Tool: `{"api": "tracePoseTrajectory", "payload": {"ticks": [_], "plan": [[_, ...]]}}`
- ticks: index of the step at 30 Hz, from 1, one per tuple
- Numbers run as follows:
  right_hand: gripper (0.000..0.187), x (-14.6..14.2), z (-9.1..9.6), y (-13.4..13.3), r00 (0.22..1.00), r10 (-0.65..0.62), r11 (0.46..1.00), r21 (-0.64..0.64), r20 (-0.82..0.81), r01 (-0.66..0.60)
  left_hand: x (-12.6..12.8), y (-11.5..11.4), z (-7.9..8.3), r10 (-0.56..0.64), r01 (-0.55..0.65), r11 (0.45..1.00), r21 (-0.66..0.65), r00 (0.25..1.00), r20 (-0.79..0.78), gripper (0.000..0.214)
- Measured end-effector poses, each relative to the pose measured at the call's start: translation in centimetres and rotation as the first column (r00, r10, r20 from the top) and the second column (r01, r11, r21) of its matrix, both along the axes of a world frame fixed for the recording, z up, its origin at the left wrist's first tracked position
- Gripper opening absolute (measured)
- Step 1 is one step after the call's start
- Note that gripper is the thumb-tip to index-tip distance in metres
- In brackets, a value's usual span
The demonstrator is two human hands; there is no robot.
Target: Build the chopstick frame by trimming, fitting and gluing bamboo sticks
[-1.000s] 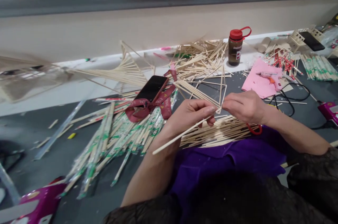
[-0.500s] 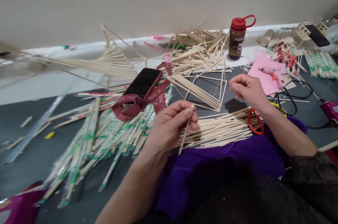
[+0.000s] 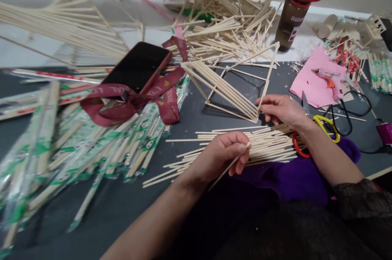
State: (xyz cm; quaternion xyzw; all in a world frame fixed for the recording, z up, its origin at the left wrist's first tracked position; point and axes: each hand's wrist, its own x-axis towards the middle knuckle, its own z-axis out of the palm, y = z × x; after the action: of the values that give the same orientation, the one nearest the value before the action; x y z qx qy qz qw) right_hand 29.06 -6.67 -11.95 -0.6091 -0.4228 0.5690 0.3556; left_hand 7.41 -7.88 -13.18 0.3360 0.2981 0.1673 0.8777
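Note:
My left hand (image 3: 222, 154) is closed in a pinch on a thin wooden stick (image 3: 223, 175), which slants down toward me. Its upper end, with a small pale blob on it, pokes out at my fingertips. My right hand (image 3: 280, 109) has thumb and fingers closed at the near right corner of a stick frame (image 3: 228, 90). This open frame stands on the dark table, one side filled with a row of parallel sticks. Loose bare sticks (image 3: 269, 145) lie just in front of it, partly under my left hand.
Left are wrapped chopsticks (image 3: 101, 149), a phone (image 3: 137, 66) and a red lanyard (image 3: 107, 110). Behind stand a stick pile (image 3: 226, 27), a larger stick model (image 3: 76, 19) and a bottle (image 3: 290, 23). Right lie scissors (image 3: 327, 127) and a glue gun (image 3: 330, 80) on pink paper (image 3: 315, 63).
My right hand has moved left and down to the stick frame's corner and closed there. My left hand still holds its stick, now nearer the frame. The view has come closer.

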Motion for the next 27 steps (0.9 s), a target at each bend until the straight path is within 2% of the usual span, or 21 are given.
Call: {"api": "tracePoseTrajectory", "payload": {"ticks": [5, 13, 27], "plan": [[0.021, 0.06, -0.08, 0.09, 0.998, 0.047, 0.999, -0.018, 0.031, -0.046, -0.52, 0.55, -0.1, 0.027, -0.024, 0.999, -0.045, 0.998, 0.053, 0.031], [0.018, 0.18, -0.22, 0.13, 0.994, 0.091, 0.996, -0.025, 0.062, -0.09, -0.98, 0.27, -1.0, 0.017, -0.011, 0.999, -0.034, 0.986, 0.166, 0.022], [0.014, -0.16, -0.66, 0.03, 0.993, 0.071, 0.998, -0.007, 0.097, -0.07, -0.94, 0.17, -0.88, 0.028, -0.022, 0.999, -0.038, 0.983, 0.179, 0.018]]}}
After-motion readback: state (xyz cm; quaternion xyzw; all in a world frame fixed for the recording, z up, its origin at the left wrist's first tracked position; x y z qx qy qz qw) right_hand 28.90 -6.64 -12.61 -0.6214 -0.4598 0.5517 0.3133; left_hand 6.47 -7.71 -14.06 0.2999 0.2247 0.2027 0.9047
